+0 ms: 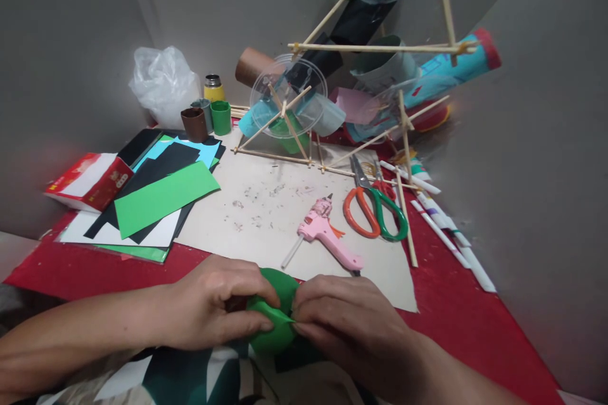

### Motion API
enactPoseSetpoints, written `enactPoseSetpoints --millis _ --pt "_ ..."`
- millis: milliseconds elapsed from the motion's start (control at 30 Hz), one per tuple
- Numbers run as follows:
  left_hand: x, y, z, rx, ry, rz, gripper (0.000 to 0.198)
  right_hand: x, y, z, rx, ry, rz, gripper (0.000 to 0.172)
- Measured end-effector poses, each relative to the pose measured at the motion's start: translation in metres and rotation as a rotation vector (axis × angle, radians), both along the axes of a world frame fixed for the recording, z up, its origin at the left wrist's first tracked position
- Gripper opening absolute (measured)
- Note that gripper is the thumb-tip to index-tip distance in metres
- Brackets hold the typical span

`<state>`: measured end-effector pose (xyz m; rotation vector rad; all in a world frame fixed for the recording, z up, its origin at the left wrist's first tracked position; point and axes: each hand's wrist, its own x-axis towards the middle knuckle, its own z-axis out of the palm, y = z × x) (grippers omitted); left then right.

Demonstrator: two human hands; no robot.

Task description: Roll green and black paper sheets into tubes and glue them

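Note:
A curled piece of green paper (275,338) is held low in front of me, above my lap at the table's front edge. My left hand (223,300) grips its left side, with thumb and fingers closed on the paper. On the right, my right hand (342,313) pinches an edge of the same paper between thumb and fingertips. Parts of the paper are hidden by the fingers. Just beyond my hands lies a pink hot glue gun (320,234) with a glue stick in its back end. Scissors (365,196) with orange and green handles rest behind it.
A wooden-stick frame with clear plastic discs (289,98) stands at the back. Paper sheets (166,199) and a red box (90,180) lie left. Several small cups (221,117) and a plastic bag (164,85) stand behind them. Markers (439,228) line the right side of the red table (456,342).

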<state>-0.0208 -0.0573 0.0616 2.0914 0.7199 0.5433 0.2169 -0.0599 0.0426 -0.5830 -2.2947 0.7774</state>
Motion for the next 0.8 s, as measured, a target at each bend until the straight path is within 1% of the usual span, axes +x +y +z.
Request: enactPoseSetpoints --millis 133,200,433,533,600,667,800 --pt "0.000 0.000 -0.003 -0.076 -0.011 0.012 0.013 -0.001 0.000 -0.001 0.021 0.019 0.015 0.007" --pt "0.000 0.000 -0.003 -0.089 -0.019 0.009 0.014 -0.001 0.000 -0.002 0.026 0.024 0.022 0.007" --pt "0.003 0.003 0.001 -0.059 -0.097 -0.054 0.013 -0.003 0.000 0.000 0.042 0.021 0.030 0.009" --pt "0.003 0.004 0.004 -0.030 -0.097 -0.086 0.016 -0.003 0.000 0.000 0.048 0.014 0.025 0.009" --pt "0.003 0.003 0.006 0.006 -0.077 -0.082 0.016 -0.003 0.000 -0.001 0.059 0.011 0.008 0.008" --pt "0.004 0.001 0.009 0.077 -0.049 -0.050 0.015 -0.003 0.000 -0.002 0.083 0.005 -0.036 0.004" --pt "0.012 -0.005 0.012 0.290 0.057 -0.002 0.015 -0.005 -0.002 -0.002 0.148 0.036 -0.115 0.010"
